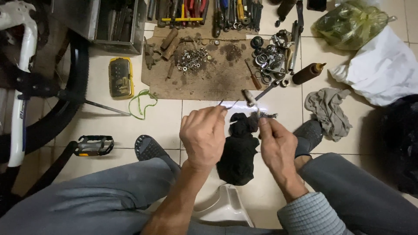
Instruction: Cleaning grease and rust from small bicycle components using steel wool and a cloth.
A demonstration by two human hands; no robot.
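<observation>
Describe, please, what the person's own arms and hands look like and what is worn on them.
The left hand and its forearm are bare, with no sleeve, glove or watch in view. The right hand is bare too; its wrist emerges from a blue-grey finely checked sleeve with a buttoned cuff.

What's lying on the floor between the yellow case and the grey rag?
In the head view, a stained cardboard sheet strewn with nuts and rings lies between the yellow case and the grey rag, with a brown bottle.

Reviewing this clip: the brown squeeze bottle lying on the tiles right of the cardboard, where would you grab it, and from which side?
Probably around the brown bottle's wide body, coming from above. It lies on its side, nozzle toward the upper right, and the body is its thickest part; metal parts crowd its left end.
</observation>
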